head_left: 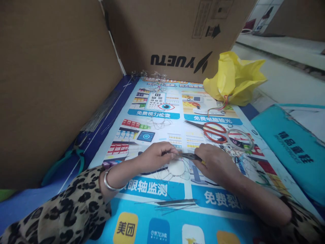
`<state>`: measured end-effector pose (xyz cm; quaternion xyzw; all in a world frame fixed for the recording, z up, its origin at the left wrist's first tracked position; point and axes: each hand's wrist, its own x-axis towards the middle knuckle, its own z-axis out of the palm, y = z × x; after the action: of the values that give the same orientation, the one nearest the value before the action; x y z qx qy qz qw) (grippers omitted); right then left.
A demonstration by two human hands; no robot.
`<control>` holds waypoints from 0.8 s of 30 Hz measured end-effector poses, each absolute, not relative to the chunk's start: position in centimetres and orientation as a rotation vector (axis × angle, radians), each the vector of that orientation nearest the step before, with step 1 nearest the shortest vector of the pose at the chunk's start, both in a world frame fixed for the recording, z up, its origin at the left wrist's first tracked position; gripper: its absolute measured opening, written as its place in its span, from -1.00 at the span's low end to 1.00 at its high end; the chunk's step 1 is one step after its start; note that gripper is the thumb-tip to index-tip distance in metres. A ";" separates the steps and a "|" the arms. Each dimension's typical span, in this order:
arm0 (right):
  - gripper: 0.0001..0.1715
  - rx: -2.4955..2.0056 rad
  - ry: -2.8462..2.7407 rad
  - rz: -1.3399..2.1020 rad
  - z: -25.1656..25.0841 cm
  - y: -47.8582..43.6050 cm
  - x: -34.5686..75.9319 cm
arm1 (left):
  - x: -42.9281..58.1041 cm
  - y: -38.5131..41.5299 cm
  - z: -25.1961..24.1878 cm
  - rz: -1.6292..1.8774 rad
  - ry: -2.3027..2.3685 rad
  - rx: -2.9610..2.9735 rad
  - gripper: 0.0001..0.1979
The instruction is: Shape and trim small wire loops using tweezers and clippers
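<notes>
My left hand, with a silver bangle on its wrist, is closed, thumb and fingertips pinched on thin wire. Bent wire loops spread out below those fingertips, faint against the printed sheet. In my right hand is a pair of pliers, dark jaws pointing left and meeting the wire at my left fingertips. A bit of yellow handle shows by my right fingers; the rest is hidden. Nearer to me lies a small bundle of straight dark wires.
Orange-handled scissors and a clear tape roll lie beyond my right hand. A yellow bundle sits at back right, a teal box at right. Cardboard walls enclose the back and left. Teal-handled pliers lie left.
</notes>
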<state>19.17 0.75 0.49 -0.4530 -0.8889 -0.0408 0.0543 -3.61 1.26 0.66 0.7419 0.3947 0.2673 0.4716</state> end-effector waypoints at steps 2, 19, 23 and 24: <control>-0.82 -1.355 -2.701 -0.194 0.9 0.7 19.2 | -3.6 1.2 0.6 0.667 0.974 1.826 -0.88; -0.81 -1.273 -2.701 -0.614 2.5 0.5 18.8 | -3.3 1.1 0.6 0.692 1.019 1.863 -0.84; -0.84 -1.357 -2.715 -0.450 1.8 0.8 18.8 | -3.1 1.1 0.9 0.693 1.103 1.793 -0.86; -0.83 -1.380 -2.717 -0.414 1.6 1.0 18.9 | -3.1 1.1 0.8 0.705 1.133 1.768 -0.87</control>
<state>18.89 0.96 1.57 -0.4485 -0.8830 -0.1344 0.0330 -3.13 1.13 0.85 0.7140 0.4577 0.2846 0.4469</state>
